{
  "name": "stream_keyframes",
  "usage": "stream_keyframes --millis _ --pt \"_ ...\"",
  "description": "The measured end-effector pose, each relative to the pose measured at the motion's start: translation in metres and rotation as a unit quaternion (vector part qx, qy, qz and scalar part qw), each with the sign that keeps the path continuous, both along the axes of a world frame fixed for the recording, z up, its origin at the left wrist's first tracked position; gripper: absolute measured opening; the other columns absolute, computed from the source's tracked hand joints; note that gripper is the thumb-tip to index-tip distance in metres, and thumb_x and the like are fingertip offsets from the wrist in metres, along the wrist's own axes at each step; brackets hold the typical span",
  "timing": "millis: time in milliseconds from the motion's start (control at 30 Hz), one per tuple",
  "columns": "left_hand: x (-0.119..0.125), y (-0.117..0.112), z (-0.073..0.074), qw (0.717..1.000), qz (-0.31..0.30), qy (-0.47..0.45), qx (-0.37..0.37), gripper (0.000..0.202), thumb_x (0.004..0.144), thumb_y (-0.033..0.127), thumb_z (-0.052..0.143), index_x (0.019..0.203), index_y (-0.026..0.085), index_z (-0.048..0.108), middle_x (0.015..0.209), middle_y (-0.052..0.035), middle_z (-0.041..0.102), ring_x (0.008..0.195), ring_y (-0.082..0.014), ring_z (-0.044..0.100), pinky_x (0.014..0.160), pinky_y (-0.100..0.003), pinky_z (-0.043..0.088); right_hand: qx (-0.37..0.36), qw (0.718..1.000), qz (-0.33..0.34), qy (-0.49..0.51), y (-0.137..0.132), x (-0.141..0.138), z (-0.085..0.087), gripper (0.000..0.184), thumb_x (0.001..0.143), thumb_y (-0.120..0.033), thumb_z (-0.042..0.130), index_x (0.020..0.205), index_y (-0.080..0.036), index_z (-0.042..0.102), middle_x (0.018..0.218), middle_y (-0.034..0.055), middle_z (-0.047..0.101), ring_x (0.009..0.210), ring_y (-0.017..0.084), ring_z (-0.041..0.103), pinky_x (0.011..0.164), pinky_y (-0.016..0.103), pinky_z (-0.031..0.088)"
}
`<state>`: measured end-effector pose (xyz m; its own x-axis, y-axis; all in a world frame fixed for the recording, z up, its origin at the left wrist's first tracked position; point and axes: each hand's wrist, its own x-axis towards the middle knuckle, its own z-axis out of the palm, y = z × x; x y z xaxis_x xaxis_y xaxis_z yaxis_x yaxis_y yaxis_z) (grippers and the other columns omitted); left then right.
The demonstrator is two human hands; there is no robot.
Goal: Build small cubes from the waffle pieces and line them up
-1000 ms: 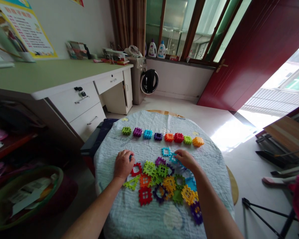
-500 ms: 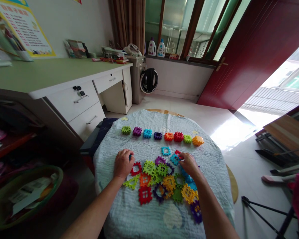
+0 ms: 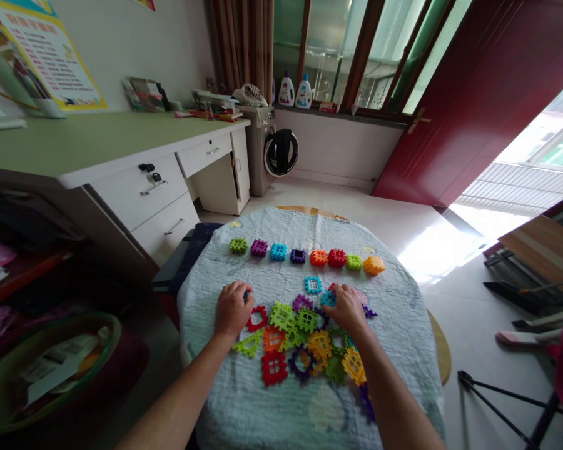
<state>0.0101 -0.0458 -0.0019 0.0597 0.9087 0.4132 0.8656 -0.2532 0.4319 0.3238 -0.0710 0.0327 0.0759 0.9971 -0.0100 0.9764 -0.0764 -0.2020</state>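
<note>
On the cloth-covered round table, my left hand (image 3: 234, 307) is closed around a small blue plastic piece (image 3: 246, 295), mostly hidden by the fingers. My right hand (image 3: 347, 307) reaches over the pile, its fingers curled onto a light-blue interlocking tile (image 3: 328, 298); a red piece behind it is largely covered. Another light-blue window tile (image 3: 313, 285) lies just beyond. Between the hands spread several loose tiles, among them a red one with a round opening (image 3: 258, 318), a green window tile (image 3: 280, 315), a purple one (image 3: 302, 303) and a yellow one (image 3: 354, 365).
A row of small assembled blocks crosses the table's far side, from a green block (image 3: 238, 245) to a yellow-orange block (image 3: 374, 265). A desk (image 3: 136, 140) stands at left, with a basket (image 3: 115, 356) below. A black folding frame (image 3: 497, 394) is at right.
My right hand has shifted left onto the light-blue tile, uncovering a purple piece to its right. My left hand stays where it was, still closed on the blue piece.
</note>
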Motion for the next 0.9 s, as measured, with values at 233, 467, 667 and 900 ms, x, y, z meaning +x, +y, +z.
stream_keyframes --millis 233,467,667,900 --pt "-0.001 0.0 -0.001 1.0 -0.001 -0.002 -0.005 0.013 0.081 0.019 0.05 0.08 0.02 0.063 0.091 -0.0081 0.066 0.091 -0.0264 0.056 0.088 -0.04 0.045 0.022 0.996 0.075 0.042 0.024 -0.008 0.018 0.044 0.071 -0.023 0.063 0.114 -0.018 0.063 0.11 0.0102 0.058 0.101 0.025 0.051 0.088 0.033 0.039" --pt "-0.001 0.0 -0.003 1.0 0.0 -0.008 -0.007 0.013 0.081 0.018 0.05 0.081 0.02 0.062 0.092 -0.0078 0.066 0.093 -0.0259 0.056 0.089 -0.04 0.044 -0.051 0.993 0.105 0.008 0.057 -0.024 0.018 0.048 0.071 -0.025 0.066 0.119 -0.019 0.064 0.119 0.0119 0.057 0.102 0.026 0.052 0.083 0.033 0.039" --pt "-0.001 0.001 -0.003 1.0 0.002 -0.006 -0.008 0.012 0.081 0.017 0.051 0.081 0.02 0.062 0.092 -0.0079 0.066 0.093 -0.0261 0.056 0.089 -0.04 0.044 -0.084 0.99 0.116 -0.011 0.062 -0.021 0.009 0.054 0.071 -0.029 0.069 0.124 -0.02 0.062 0.123 0.0121 0.057 0.104 0.027 0.054 0.082 0.033 0.039" --pt "0.0 -0.001 0.0 1.0 0.0 -0.007 -0.007 0.011 0.081 0.017 0.051 0.081 0.02 0.062 0.09 -0.0077 0.065 0.092 -0.0259 0.056 0.088 -0.04 0.045 -0.083 0.985 0.153 -0.008 0.068 -0.016 0.004 0.055 0.07 -0.025 0.068 0.125 -0.021 0.062 0.125 0.0119 0.057 0.107 0.026 0.053 0.086 0.034 0.04"
